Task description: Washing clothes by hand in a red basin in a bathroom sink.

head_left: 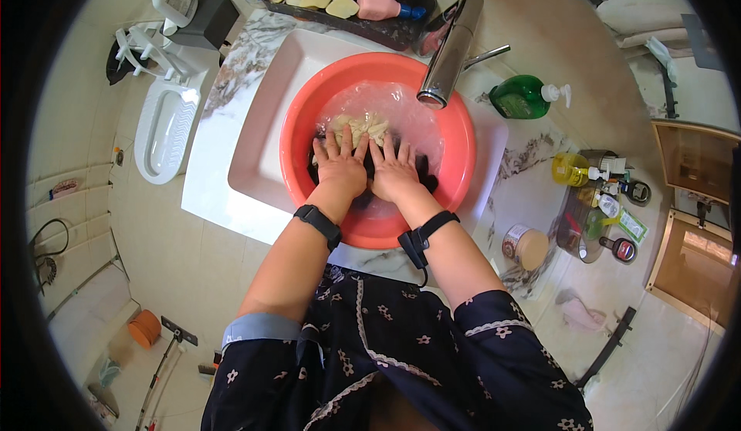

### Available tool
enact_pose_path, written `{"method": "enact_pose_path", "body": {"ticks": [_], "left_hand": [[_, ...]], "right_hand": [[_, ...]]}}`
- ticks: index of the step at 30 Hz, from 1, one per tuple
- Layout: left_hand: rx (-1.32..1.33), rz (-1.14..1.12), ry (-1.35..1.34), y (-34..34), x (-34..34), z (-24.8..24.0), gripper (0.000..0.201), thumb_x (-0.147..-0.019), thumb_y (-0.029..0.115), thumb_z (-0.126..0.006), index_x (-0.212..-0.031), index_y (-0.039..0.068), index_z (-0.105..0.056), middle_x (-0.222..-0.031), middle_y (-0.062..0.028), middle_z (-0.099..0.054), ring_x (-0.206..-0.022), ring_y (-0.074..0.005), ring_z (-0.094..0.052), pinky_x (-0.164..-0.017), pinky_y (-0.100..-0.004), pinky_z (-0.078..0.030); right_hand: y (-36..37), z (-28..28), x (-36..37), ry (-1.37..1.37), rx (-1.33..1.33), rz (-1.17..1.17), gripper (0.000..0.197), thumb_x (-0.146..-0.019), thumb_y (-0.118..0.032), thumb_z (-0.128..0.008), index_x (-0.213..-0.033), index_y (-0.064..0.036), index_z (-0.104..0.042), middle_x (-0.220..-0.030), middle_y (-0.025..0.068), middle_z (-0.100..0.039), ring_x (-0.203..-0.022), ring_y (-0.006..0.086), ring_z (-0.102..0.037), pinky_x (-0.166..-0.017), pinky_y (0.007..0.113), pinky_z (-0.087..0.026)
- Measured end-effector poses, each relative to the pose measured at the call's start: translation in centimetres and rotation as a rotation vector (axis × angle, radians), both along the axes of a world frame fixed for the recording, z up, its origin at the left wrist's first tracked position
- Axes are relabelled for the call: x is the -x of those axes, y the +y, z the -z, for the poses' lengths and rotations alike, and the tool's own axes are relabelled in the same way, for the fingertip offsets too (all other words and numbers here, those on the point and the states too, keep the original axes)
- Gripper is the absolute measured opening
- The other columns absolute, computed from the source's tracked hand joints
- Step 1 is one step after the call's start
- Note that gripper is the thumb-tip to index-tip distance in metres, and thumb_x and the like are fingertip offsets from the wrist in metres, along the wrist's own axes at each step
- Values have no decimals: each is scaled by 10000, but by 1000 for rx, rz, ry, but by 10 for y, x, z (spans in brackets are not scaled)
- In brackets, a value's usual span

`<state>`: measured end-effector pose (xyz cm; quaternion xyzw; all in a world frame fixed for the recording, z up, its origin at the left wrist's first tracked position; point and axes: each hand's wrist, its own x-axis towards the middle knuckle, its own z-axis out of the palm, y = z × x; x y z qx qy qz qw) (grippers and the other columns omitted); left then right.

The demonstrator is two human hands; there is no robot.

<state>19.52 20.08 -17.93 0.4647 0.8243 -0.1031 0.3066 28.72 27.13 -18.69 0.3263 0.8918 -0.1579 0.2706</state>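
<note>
Both my hands reach into a coral-red plastic basin [455, 138] holding water, set in a white sink [258, 134]. My left hand [341, 167] lies flat with fingers spread, palm down on wet dark cloth [426, 172]. Beside it my right hand [392, 167] is pressed flat in the same way, fingers apart. A cream-coloured cloth [363, 128] lies bunched just beyond my fingertips. Some of the dark cloth is hidden under my palms. A metal tap [451, 53] leans over the basin's far right rim. Each wrist wears a black band.
A green pump bottle [523, 97] stands right of the tap. Behind the sink is a black tray [332, 16] with soap pieces. On the right counter are a jar [526, 246], a yellow pump bottle [571, 169] and a clear organiser [573, 226]. A squat toilet [164, 134] lies left.
</note>
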Motion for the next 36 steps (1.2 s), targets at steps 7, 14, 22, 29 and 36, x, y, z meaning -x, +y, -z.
{"method": "enact_pose_path", "body": {"ticks": [7, 14, 22, 29, 36], "left_hand": [[160, 31, -70, 13, 7, 9, 672, -862, 196, -403, -1453, 251, -88, -1516, -84, -51, -1367, -388, -97, -1057, -590, -102], [-440, -573, -472, 14, 27, 26, 823, -823, 303, -593, -1446, 200, -65, -1271, -212, -484, -1116, -403, -502, -827, -490, -456], [-351, -1091, -1616, -4, 31, -6, 624, -756, 396, -716, -1215, 46, -479, -1056, -126, -589, -947, -240, -581, -784, -371, -483], [-698, -1192, -1677, 6, 0, -40, 486, -780, 107, -607, -1230, 83, -426, -1061, -91, -543, -979, -222, -546, -842, -362, -462], [-907, -1194, -1439, 12, -18, -40, 457, -740, -29, -491, -1188, 57, -461, -987, -92, -571, -882, -214, -594, -771, -335, -497]], "right_hand": [[13, 33, 1, 67, -35, -58, 676, -779, -192, -521, -1405, -132, -275, -1452, 144, -218, -1300, 455, -191, -1082, 474, -174], [46, 31, 27, 424, -86, 289, 559, -711, -189, -668, -1244, -133, -510, -1137, 143, -572, -1064, 314, -525, -926, 362, -412], [22, -19, 10, 939, 1109, 988, 371, -747, -49, -609, -1116, -43, -570, -1025, 70, -616, -965, 174, -578, -855, 304, -451], [8, -35, -6, 1291, 1030, 663, 720, -628, -27, -551, -1302, -50, -296, -1222, 114, -391, -1208, 254, -363, -1033, 357, -278], [-3, -39, -11, 1214, 405, 527, 706, -615, -70, -627, -1266, -42, -356, -1185, 242, -411, -1122, 396, -412, -986, 416, -342]]}}
